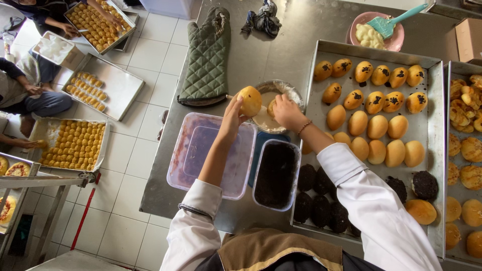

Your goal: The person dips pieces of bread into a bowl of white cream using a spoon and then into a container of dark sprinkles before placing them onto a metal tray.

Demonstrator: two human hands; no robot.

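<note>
Golden bun (pixel 250 100) sits in the left hand (pixel 234 114), fingertips pinching it from below, held over the near-left rim of the round foil bowl (pixel 288 90). Right hand (pixel 287 111) is over the same bowl, grip closed on a second small bun (pixel 271 107), partly hidden by the fingers. Bowl holds pale cream.

Toward the person, just below the hands: empty clear tub (pixel 193 150) on the left, dark-crumb tub (pixel 276 174) on the right, touching side by side. Baking tray (pixel 436 100) butts up right of the bowl, with plain, dotted and dark-coated buns. Green oven mitt (pixel 207 55) lies just left of the bowl.

Bench (pixel 281 45) edge runs close behind the left elbow; tiled floor beyond. Free bench room is mostly at the far side, between mitt and pink bowl (pixel 396 42).
</note>
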